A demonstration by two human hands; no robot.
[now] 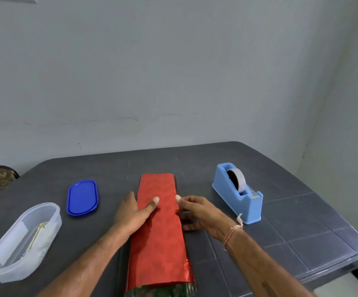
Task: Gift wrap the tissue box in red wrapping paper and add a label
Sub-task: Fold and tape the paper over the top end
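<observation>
Tissue box (163, 292), showing only its green patterned end at the near edge of the tabletop (280, 211), lies lengthwise in the middle, sleeved in red wrapping paper (158, 236). Left hand (131, 213) presses flat on the paper's left side, fingers straight; right hand (197, 211) pinches the right edge, thumb on top, fingers curled beside. No tape shows on the wrap, so reaching for the tape dispenser (247, 207) near the right edge could let the glossy sheet spring open or slide.

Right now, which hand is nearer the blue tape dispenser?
Right. The right hand sits between the red-wrapped box and the tape dispenser; the left hand rests on the box's left side.
</observation>
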